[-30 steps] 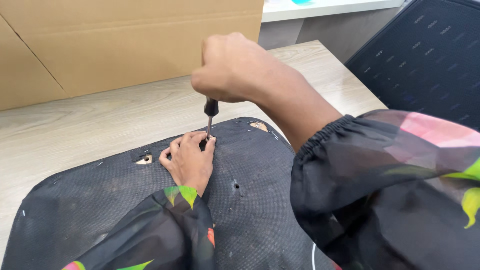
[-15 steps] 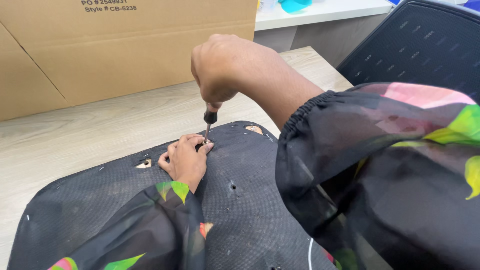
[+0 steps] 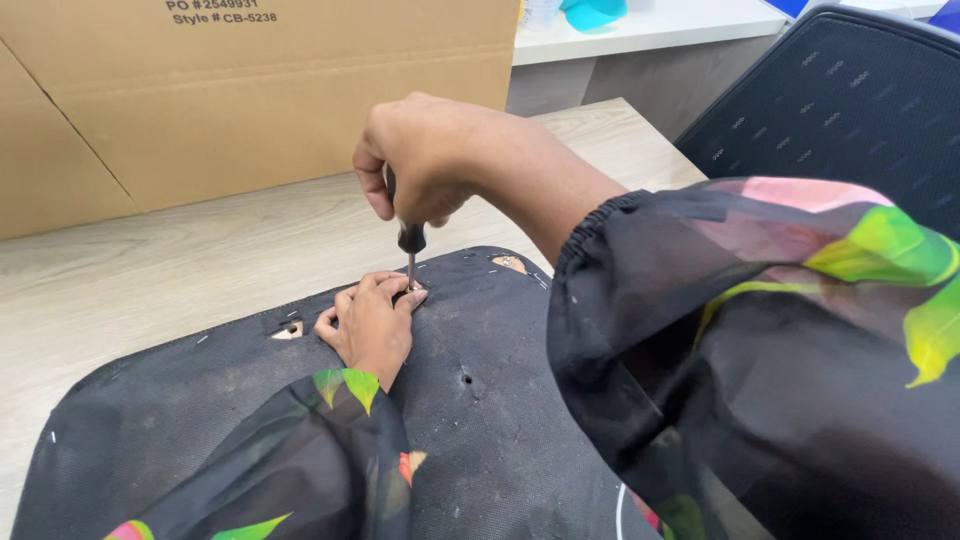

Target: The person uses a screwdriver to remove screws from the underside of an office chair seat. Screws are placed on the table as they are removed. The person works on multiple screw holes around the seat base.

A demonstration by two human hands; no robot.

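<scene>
My right hand [image 3: 420,165] grips the black handle of a screwdriver [image 3: 410,245], held upright with its tip pressed into a black fabric-covered panel [image 3: 500,400] lying on the wooden table [image 3: 150,270]. Resting flat on the panel is my left hand [image 3: 368,325], whose fingertips pinch around the screwdriver tip. Whatever sits under the tip is hidden by the fingers. Both arms wear black sleeves with a pink and green print.
A large cardboard box [image 3: 250,100] stands along the back of the table. A black mesh chair back [image 3: 840,100] is at the right. The panel has small cut-outs showing wood [image 3: 290,330] and a hole [image 3: 465,379]. A white counter [image 3: 650,20] lies behind.
My right hand with the screwdriver has shifted slightly and turned over the same spot. The left hand has stayed at the tip. The view has tilted a little.
</scene>
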